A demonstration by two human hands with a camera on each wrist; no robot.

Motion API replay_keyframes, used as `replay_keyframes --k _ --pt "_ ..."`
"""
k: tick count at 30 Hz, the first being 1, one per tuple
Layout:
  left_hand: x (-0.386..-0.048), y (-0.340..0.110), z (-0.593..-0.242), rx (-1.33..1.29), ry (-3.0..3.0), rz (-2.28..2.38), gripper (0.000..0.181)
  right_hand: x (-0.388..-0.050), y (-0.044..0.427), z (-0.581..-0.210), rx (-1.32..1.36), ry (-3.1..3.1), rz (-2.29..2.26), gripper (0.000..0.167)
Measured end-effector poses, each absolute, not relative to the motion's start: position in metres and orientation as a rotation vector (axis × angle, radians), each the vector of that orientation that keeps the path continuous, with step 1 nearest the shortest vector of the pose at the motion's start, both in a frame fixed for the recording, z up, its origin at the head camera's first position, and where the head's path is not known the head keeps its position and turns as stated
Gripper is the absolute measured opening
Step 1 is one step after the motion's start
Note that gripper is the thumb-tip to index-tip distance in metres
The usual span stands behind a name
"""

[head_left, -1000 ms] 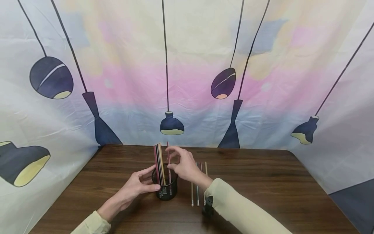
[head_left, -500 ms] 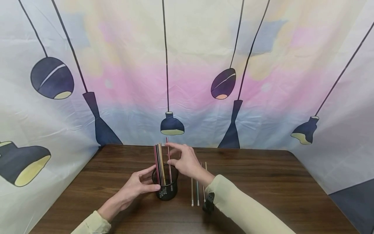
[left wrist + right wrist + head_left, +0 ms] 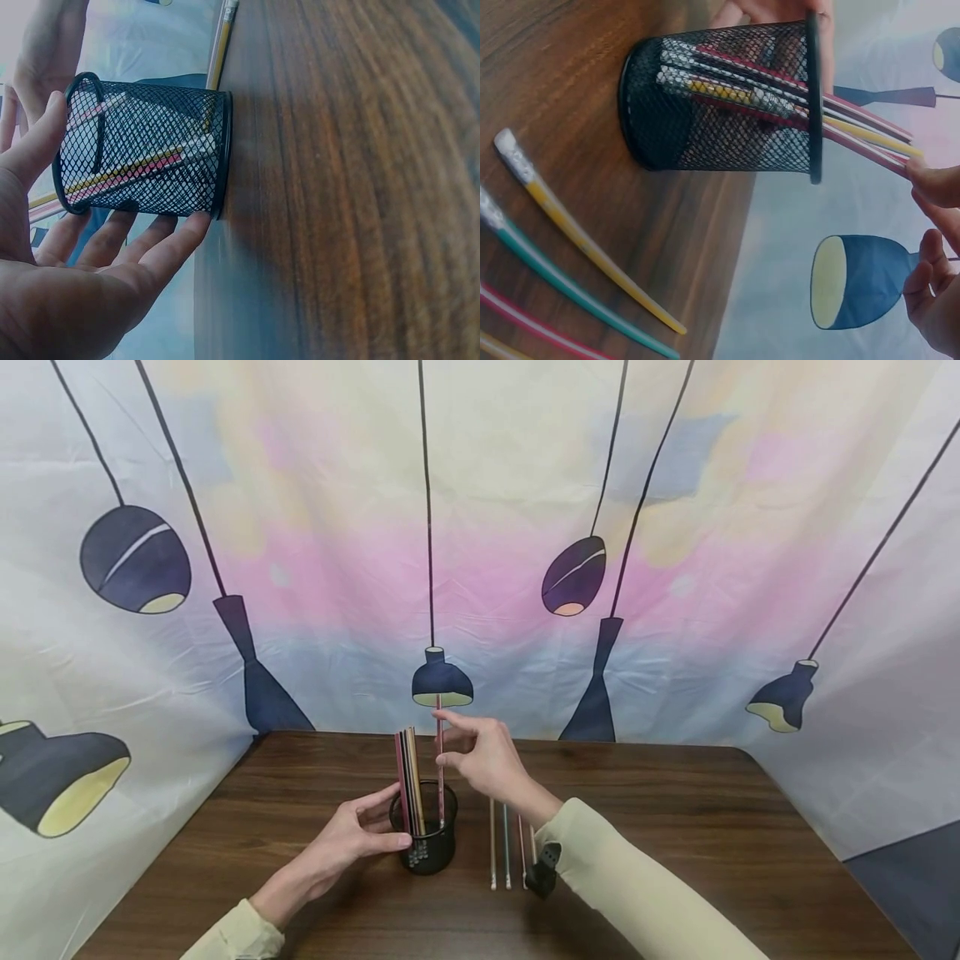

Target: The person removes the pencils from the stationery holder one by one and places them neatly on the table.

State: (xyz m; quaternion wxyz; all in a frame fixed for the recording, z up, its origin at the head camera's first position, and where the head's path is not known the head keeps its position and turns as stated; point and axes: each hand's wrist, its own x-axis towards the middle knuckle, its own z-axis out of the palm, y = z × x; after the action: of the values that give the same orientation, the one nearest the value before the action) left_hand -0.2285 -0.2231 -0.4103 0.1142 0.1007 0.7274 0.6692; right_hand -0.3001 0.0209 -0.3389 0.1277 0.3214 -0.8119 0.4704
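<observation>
A black mesh pencil cup (image 3: 429, 857) stands upright on the table. My left hand (image 3: 341, 845) holds it from the left, thumb near the rim and fingers along its side in the left wrist view. Several pencils (image 3: 410, 781) lean together in the cup, their eraser ends down. My right hand (image 3: 487, 764) pinches a red-and-white striped pencil (image 3: 441, 789) near its upper end, above the cup. That pencil's eraser end is inside the cup, off the bottom, visible through the mesh.
Right of the cup, several pencils lie side by side on the wooden table (image 3: 660, 843), among them a yellow one (image 3: 592, 240), a green one (image 3: 562, 281) and a red one (image 3: 532, 319). A cloth backdrop (image 3: 495, 485) with printed lamps hangs behind.
My right hand has risen and shifted slightly right, drawing the striped pencil upward in the cup. My left hand and the cup have stayed in place.
</observation>
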Motion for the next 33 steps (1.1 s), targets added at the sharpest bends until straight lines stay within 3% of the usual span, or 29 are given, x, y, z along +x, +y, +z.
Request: replay_keyframes --k 33 --pt "-0.228 -0.222 -0.409 0.267 2.115 1.973 0.090 -0.304 0.066 -0.304 0.812 -2.262 1.453 0.063"
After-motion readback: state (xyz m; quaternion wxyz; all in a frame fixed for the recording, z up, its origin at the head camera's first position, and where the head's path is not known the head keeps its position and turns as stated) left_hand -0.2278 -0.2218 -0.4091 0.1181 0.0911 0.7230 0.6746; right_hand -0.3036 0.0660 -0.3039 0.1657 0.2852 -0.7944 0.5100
